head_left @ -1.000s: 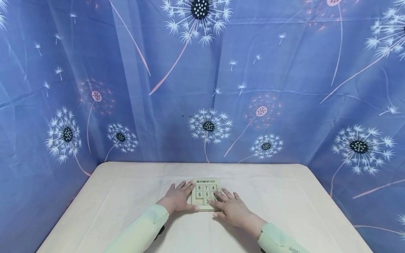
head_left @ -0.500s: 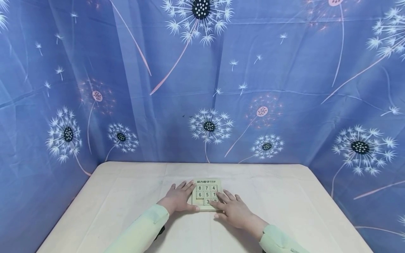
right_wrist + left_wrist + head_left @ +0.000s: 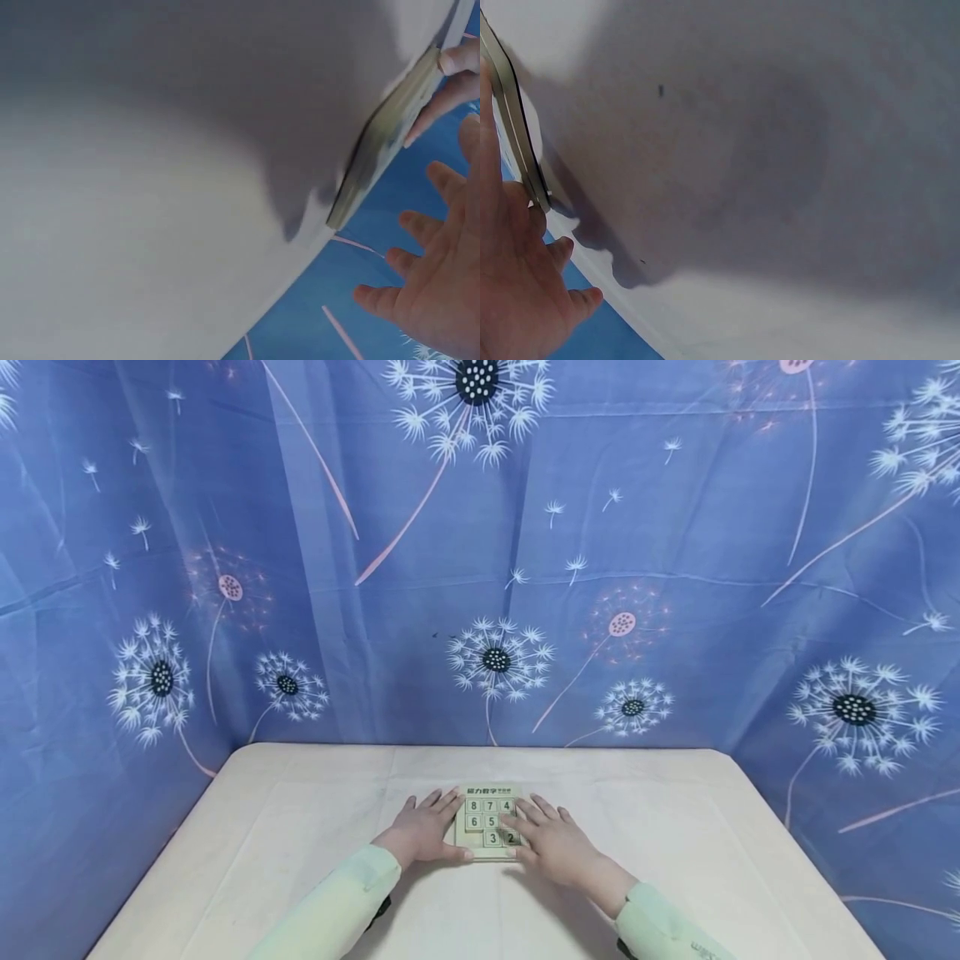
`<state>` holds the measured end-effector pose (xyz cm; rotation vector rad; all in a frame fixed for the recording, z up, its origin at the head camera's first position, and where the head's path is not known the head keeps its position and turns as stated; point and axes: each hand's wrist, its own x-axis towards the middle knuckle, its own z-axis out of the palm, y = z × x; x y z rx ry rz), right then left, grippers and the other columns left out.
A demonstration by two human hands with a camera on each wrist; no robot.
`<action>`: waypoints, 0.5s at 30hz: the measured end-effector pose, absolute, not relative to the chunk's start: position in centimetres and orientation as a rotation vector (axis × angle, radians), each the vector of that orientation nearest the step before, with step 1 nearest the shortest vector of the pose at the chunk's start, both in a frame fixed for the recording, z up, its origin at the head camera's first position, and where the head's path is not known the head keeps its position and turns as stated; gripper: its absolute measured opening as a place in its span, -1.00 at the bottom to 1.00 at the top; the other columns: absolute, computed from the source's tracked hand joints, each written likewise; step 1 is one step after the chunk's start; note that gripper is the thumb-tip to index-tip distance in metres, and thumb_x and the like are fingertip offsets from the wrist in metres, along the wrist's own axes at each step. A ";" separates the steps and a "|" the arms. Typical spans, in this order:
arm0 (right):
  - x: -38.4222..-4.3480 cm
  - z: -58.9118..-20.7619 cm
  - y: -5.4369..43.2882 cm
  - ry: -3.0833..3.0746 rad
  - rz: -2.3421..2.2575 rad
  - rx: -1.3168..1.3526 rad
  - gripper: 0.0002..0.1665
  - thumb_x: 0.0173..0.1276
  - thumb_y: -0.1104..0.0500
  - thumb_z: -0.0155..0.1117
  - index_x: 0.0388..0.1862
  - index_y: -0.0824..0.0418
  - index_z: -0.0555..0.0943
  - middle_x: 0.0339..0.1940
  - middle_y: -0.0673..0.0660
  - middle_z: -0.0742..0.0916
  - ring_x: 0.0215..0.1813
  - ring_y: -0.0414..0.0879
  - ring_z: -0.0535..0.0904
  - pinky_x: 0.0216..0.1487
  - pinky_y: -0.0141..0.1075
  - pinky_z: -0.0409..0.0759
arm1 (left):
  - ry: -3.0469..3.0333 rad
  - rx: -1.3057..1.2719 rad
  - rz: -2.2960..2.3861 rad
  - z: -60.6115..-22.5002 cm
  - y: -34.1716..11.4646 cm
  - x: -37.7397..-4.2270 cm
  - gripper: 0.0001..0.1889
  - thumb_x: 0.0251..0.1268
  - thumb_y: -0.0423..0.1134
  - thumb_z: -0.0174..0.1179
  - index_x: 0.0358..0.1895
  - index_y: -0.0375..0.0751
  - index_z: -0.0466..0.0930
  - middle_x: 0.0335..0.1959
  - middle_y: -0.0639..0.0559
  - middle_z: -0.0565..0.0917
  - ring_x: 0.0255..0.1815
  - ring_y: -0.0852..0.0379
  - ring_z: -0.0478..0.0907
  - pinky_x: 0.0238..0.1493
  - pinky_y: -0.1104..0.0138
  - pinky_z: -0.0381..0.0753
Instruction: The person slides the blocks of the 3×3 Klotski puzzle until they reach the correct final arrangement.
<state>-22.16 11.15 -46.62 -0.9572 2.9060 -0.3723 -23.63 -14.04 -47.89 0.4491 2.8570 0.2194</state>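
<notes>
A pale green number slide puzzle (image 3: pixel 481 853) lies flat on the table, with rows of square numbered tiles. The 8, 7 and 4 tiles fill its top row; the gap is at the lower left, beside the 3 tile (image 3: pixel 492 838). My left hand (image 3: pixel 425 829) holds the board's left side, thumb at the near corner and fingers along the far part of that edge. My right hand (image 3: pixel 558 843) reaches over the right side with spread fingers, its index fingertip over the right end of the middle row, hiding that tile. The left wrist view catches the puzzle's edge (image 3: pixel 521 135) beside the left hand.
The table (image 3: pixel 315 793) has a cream cover. Behind it and along both sides hangs a blue curtain (image 3: pixel 390 635) printed with dandelions. Light green sleeves (image 3: pixel 337 902) cover both forearms.
My right index finger has shifted from the bottom row up to the middle row, uncovering the 2 tile and covering the 1 tile. The left hand and the board stay in place.
</notes>
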 end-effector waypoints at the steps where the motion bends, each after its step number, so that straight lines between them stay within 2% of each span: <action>1: -22.2 -46.5 11.1 2.908 -0.378 -0.961 -0.34 0.55 -0.17 0.11 0.52 0.06 0.43 0.60 0.32 0.39 0.61 0.43 0.23 0.44 0.52 0.26 | 2.859 0.450 0.220 -47.9 -14.0 -23.6 0.05 0.19 0.45 0.25 0.64 -0.03 0.15 0.69 0.07 0.17 0.70 -0.08 0.12 0.65 -0.19 0.15; 15: -22.6 -46.4 10.0 2.904 -0.457 -0.917 -0.34 0.56 -0.15 0.12 0.52 0.09 0.43 0.59 0.35 0.39 0.62 0.42 0.22 0.47 0.50 0.23 | 2.859 0.444 0.205 -48.1 -14.0 -23.8 0.04 0.19 0.47 0.23 0.64 -0.02 0.15 0.69 0.08 0.17 0.70 -0.07 0.12 0.65 -0.18 0.16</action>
